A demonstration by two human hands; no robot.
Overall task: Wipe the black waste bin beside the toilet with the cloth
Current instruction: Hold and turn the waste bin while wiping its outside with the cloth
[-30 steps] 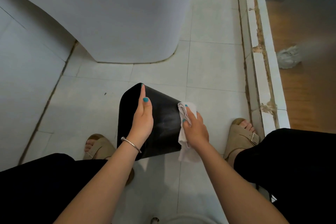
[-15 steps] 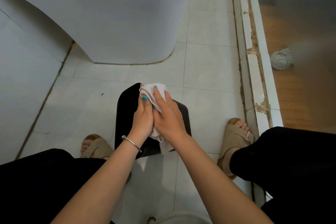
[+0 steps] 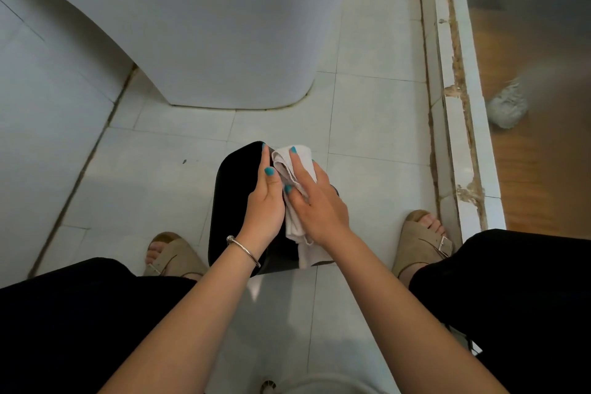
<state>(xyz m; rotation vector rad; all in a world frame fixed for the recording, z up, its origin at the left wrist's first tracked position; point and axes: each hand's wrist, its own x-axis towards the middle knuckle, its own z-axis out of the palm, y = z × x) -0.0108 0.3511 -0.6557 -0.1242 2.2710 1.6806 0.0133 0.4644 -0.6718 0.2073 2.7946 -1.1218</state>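
Gleaming black bin (image 3: 233, 201) under white cloth (image 3: 295, 227)

Bin: black bin (image 3: 235, 201) on the tiled floor (image 3: 377, 125), in front of the toilet (image 3: 224, 35).
Left hand (image 3: 267, 201): flat on the bin, fingers straight.
Right hand (image 3: 316, 205): pressing the white cloth (image 3: 299, 227) onto the bin.

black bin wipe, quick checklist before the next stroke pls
1. Left hand steadies the black bin, fingers straight along it: ok.
2. Right hand presses the cloth flat on the bin: ok.
3. Cloth covers the surface under the palm, tail hanging loose at the near end: ok.
4. Bin clear of the toilet: ok.
5. Bin surface already clean: cannot tell.
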